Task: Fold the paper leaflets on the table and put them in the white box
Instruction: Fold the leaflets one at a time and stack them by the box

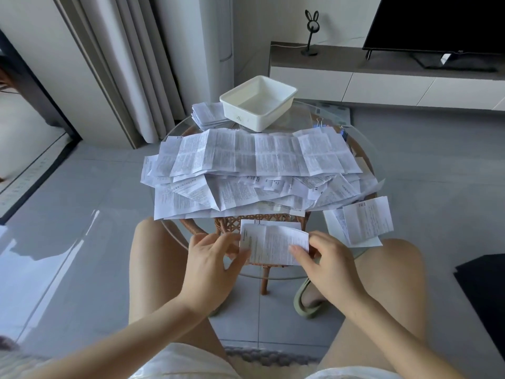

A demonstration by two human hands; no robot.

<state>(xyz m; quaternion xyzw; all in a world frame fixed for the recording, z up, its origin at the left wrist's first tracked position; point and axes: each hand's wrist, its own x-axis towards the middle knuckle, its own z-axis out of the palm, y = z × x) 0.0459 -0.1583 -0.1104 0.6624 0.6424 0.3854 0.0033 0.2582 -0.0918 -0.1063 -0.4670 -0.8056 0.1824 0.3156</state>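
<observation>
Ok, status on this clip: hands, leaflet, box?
Left hand and right hand both grip one partly folded white printed paper leaflet. Rectangular white plastic box empty, far side. Loose pile of unfolded leaflets lies between.

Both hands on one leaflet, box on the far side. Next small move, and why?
Probably fold the leaflet over once more and crease it. The left hand and right hand pinch its ends, it looks only part folded, and the box sits beyond the pile, so stowing comes later.
</observation>
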